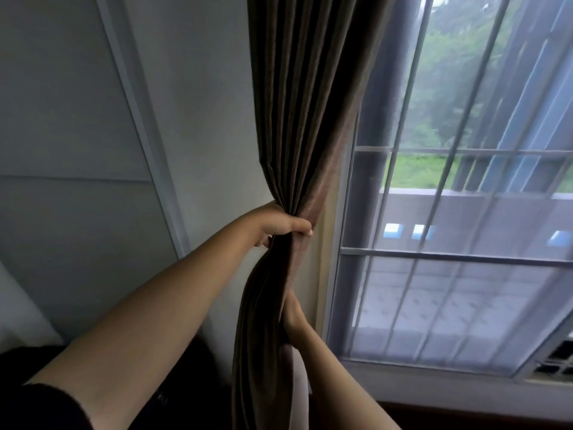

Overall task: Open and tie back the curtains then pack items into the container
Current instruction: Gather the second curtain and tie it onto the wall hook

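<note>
Though bunched, curtain (294,103) beside barred window (465,290).

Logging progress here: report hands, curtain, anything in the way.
Left hand grips bunched curtain. Right hand against curtain lower down, fingers hidden. Not tied yet; nothing in the way.

A pale sill (434,387) under the window (449,283) carries a grilled box (555,363).

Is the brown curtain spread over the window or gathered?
Gathered: the left hand grips the curtain into one tight bunch beside the bare window.
</note>
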Available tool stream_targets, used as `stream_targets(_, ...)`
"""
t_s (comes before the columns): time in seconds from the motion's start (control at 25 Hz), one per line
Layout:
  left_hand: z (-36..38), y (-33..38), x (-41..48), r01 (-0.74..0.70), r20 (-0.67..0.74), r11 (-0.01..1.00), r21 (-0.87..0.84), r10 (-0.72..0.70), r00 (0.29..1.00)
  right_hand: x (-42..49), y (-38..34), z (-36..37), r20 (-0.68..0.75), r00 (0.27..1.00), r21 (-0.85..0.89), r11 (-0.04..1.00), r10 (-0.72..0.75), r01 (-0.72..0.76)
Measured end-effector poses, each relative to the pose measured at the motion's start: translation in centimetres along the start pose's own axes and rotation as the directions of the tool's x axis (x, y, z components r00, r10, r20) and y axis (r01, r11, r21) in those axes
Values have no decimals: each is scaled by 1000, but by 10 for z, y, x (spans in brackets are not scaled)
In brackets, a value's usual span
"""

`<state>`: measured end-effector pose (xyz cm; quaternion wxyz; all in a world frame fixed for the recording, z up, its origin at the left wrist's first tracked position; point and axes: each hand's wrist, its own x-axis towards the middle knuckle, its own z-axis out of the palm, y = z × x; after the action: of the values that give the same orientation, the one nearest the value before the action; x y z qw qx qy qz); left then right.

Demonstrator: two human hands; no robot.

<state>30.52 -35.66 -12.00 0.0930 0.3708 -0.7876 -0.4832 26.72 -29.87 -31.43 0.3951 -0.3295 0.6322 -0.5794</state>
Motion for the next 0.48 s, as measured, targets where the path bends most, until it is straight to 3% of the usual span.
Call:
stream_targets(0.16,-30,-13,-5,-9,-80,1000,3,10,997,22,7,-4,48,992,-184,978,114,-103)
stream_targets(0.36,-59,-21,2,53,-114,998,15,-51,992,71,17,-31,-41,990,-289,947,135,-141)
stream_targets(0.48,-69,-30,9,95,-149,995,31,-89,985,97,19,-41,15,987,-465,876,158,-133)
